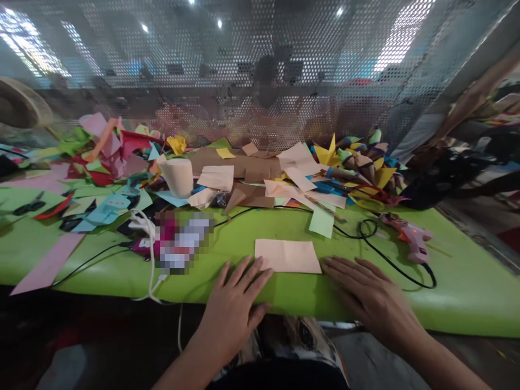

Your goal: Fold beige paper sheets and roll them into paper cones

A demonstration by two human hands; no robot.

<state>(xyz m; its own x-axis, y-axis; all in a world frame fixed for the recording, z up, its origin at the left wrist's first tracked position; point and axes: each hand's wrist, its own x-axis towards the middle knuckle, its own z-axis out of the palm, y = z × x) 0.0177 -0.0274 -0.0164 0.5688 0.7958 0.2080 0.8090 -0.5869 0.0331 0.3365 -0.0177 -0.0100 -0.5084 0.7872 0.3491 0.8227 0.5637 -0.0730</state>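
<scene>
A pale pink paper rectangle (290,256) lies flat on the green table with a faint crease near its middle. My left hand (238,295) rests palm down with fingers spread, its fingertips touching the paper's lower left corner. On the other side, my right hand (368,290) lies flat on the table, fingers stretched out, just beside the paper's right edge. Neither hand grips anything. Beyond the paper are a light green paper piece (322,220) and a thin brush-like stick (325,208).
A pink glue gun (410,235) with a black cord lies at right. A power strip (184,244) with white cables sits left. Scissors (30,204), a pale cup-shaped object (177,177) and heaps of coloured paper (109,146) line the back, before a perforated metal panel (260,65).
</scene>
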